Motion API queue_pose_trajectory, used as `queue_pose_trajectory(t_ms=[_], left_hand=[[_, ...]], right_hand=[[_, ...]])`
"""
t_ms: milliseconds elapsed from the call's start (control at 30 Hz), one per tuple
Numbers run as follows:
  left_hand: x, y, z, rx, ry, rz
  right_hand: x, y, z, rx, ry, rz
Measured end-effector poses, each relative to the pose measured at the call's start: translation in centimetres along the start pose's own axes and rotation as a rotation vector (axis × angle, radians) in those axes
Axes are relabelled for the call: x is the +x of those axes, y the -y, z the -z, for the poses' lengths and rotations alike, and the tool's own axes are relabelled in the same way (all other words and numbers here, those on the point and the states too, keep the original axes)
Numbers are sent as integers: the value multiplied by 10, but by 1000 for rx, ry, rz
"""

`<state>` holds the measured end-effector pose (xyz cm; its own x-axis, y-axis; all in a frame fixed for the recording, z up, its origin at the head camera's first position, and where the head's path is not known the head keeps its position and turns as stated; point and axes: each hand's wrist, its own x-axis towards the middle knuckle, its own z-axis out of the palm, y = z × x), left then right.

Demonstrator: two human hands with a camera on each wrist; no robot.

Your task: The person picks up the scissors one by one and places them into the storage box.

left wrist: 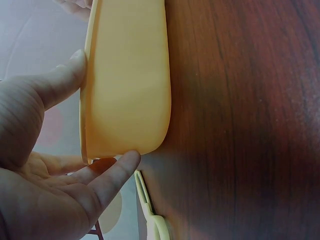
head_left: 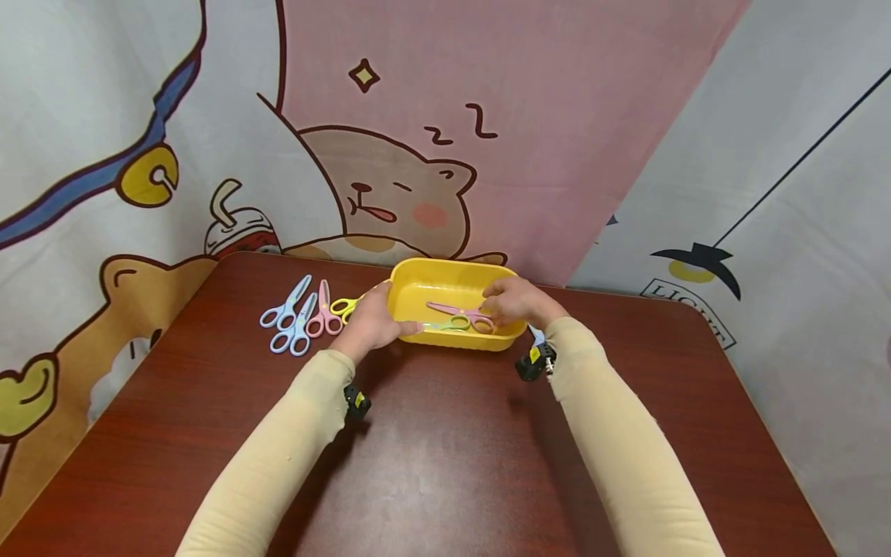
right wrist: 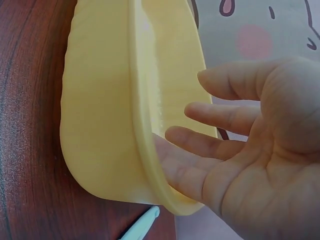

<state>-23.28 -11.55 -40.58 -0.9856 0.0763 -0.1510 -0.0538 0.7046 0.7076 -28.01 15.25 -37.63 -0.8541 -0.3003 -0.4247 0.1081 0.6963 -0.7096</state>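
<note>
We saw the left hand (head_left: 372, 318) gripping the yellow plastic bin (head_left: 445, 280); the right hand (head_left: 518, 300) hung inside, fingers apart, perhaps touching the pink scissors (head_left: 462, 313) beside green scissors (head_left: 448, 325).

Plain yellow tray (head_left: 445, 277), pink scissors (head_left: 455, 311), green scissors (head_left: 447, 325), reddish-brown wood-grained table (head_left: 445, 464)

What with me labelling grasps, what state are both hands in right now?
Left hand: holding the yellow basket at its left end.
Right hand: open, fingers dipped into the basket, nothing visibly held.
</note>
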Motion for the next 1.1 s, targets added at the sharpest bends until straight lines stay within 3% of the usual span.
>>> queue_pose_trajectory(t_ms=[600,867,1100], left_hand=[[3,1,1,4,-9,-27],[3,1,0,3,-13,-33],[2,1,-1,5,-9,-37]], right_hand=[[-21,-7,15,83,-85,93],[-32,-19,18,84,-193,132],[-42,-34,14,17,-323,162]])
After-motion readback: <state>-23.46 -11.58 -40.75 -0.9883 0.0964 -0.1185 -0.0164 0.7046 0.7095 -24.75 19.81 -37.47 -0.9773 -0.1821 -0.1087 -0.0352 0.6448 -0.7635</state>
